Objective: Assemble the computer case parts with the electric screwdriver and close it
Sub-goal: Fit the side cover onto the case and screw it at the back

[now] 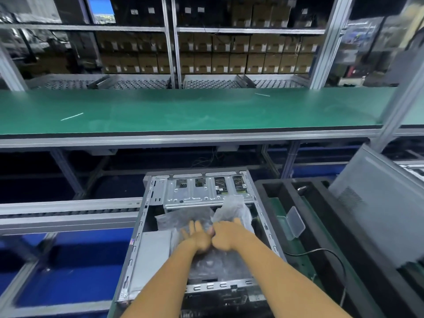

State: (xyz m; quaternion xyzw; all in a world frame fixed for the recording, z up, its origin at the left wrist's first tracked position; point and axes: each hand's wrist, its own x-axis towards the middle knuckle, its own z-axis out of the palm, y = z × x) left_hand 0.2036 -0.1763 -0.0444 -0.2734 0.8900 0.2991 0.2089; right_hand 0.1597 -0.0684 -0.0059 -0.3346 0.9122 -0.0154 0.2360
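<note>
Head view: an open computer case (146, 226) lies flat on the line below a green tabletop (183, 111). Both hands reach inside it, side by side and touching. The left hand (196, 236) lies with fingers straight on a clear plastic bag (183, 218). The right hand (226, 234) rests on a second bag (234, 207); its grip cannot be told. A gray side panel (378, 203) leans at right.

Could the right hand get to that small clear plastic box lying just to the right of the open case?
Probably yes. The right hand is inside the open computer case on plastic bags; the clear plastic box lies beside the case on that side, with nothing over it.
</note>
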